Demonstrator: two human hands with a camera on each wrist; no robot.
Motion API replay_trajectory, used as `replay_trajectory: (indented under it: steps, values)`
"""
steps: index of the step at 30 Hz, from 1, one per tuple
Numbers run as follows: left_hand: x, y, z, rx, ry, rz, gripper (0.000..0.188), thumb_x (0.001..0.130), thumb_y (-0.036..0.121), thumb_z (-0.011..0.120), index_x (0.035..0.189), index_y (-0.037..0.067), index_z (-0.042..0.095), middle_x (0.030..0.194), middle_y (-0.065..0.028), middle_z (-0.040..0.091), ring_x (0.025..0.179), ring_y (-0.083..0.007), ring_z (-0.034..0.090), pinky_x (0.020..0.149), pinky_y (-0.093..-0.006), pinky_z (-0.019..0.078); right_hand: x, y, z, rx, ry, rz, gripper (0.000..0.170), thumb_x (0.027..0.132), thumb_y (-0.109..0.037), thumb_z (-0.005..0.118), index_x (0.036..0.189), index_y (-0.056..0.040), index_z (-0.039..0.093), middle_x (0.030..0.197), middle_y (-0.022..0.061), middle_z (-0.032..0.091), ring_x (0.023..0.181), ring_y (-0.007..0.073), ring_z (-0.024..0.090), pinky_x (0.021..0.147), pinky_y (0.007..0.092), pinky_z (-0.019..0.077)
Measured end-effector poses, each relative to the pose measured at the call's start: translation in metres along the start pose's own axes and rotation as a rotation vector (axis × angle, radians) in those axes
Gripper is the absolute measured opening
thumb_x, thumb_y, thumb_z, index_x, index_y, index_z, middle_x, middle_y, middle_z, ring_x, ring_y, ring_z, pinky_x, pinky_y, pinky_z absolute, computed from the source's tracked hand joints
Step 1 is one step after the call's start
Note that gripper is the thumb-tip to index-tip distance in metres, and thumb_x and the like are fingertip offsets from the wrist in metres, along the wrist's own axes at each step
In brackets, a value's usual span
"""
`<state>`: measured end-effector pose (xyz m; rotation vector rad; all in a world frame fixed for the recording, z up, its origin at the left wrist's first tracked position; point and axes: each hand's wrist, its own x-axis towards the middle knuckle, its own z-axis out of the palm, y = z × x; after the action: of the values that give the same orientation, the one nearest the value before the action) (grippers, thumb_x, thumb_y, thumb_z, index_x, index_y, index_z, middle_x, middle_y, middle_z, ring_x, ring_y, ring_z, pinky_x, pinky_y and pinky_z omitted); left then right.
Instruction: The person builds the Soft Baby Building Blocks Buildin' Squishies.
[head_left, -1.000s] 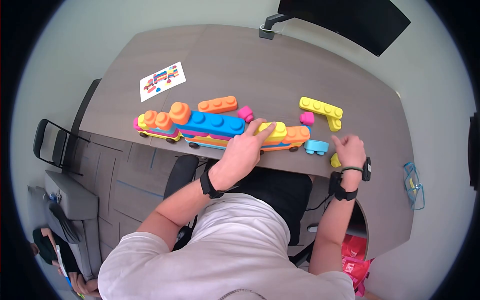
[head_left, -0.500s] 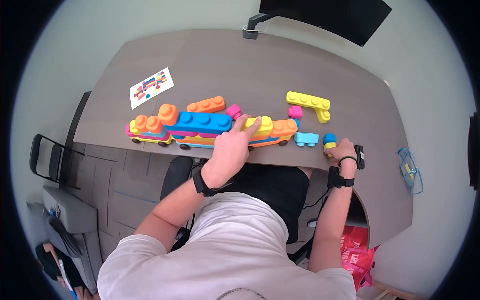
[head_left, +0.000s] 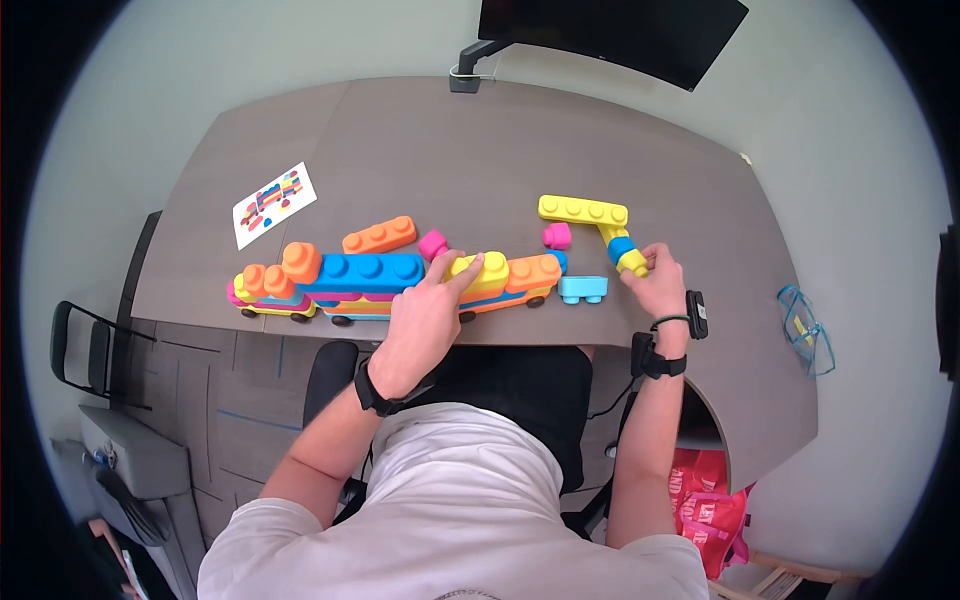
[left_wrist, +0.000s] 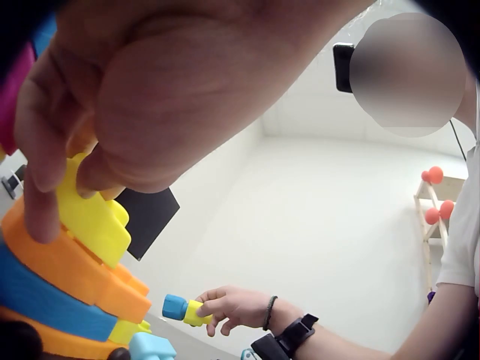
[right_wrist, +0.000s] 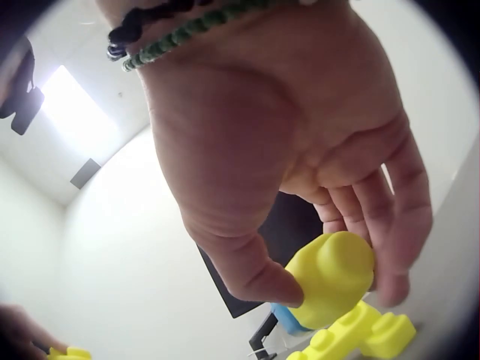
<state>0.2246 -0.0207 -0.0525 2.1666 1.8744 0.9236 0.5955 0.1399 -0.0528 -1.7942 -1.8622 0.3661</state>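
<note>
Pinching a yellow block (head_left: 634, 263) centre-right, right hand (head_left: 660, 288); left hand (head_left: 418, 325) spread on assembled train (head_left: 365, 268), loose blocks (head_left: 582, 210) unattached.

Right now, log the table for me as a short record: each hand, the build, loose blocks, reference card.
left hand: touching the upper yellow block on the block train
right hand: pinching a small yellow block, joined to a blue block
loose beyond train: orange block
between train and right hand: light-blue block
picture card: flat, left part of table
</note>
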Motion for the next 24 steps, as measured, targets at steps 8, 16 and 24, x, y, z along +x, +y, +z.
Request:
replay_trajectory:
  steps: [8,16,24]
  values:
    - [-0.004,0.000,0.002,-0.016,0.030,-0.011,0.077,0.086,-0.012,0.065,0.157,0.017,0.068,0.154,-0.0176,0.062,0.093,-0.0441,0.079,0.074,-0.0513,0.0658,0.016,-0.005,0.026,-0.257,-0.134,-0.032,0.062,0.077,-0.042,0.088,0.131,-0.0112,0.081,0.119,0.0220,0.081,0.116,0.0438,0.077,0.101,0.0549,0.0620]
    - [-0.011,0.000,0.003,-0.018,0.052,-0.047,0.074,0.089,-0.011,0.064,0.157,0.018,0.067,0.155,-0.0165,0.062,0.097,-0.0442,0.078,0.078,-0.0521,0.0657,0.031,-0.017,0.035,-0.238,-0.211,0.011,0.065,0.078,-0.042,0.089,0.129,-0.0053,0.073,0.121,0.0255,0.080,0.116,0.0448,0.077,0.099,0.0543,0.0618]
    - [-0.015,0.008,0.000,-0.030,0.062,-0.125,0.071,0.093,-0.013,0.061,0.156,0.019,0.069,0.154,-0.0158,0.065,0.108,-0.0430,0.075,0.088,-0.0499,0.0625,0.022,-0.052,0.025,-0.283,-0.161,-0.097,0.062,0.078,-0.035,0.090,0.131,-0.0102,0.071,0.115,0.0205,0.080,0.112,0.0456,0.077,0.095,0.0536,0.0619]
